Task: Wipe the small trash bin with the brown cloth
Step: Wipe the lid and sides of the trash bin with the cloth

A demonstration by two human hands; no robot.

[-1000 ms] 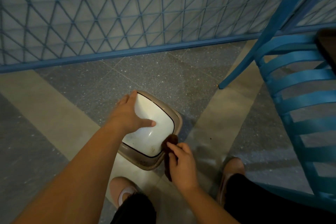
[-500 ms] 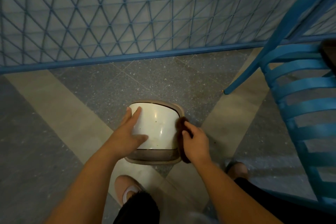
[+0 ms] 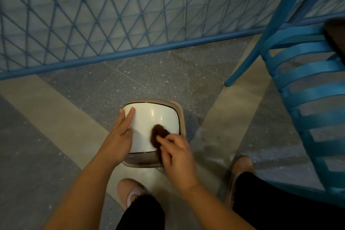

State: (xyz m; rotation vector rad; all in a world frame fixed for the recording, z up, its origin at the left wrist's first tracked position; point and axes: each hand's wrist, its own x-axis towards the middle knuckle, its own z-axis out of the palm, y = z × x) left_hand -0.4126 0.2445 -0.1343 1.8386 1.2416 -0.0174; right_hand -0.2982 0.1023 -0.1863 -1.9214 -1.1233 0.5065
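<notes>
The small trash bin is standing on the floor between the person's feet and the blue mesh fence; its near rim is partly hidden by both wrists. The right hand, blurred, is pinching the brown cloth, now pressing on the white lid rather than the bin's right edge. The left hand is lying flat, fingers straight, steadying the left side.
</notes>
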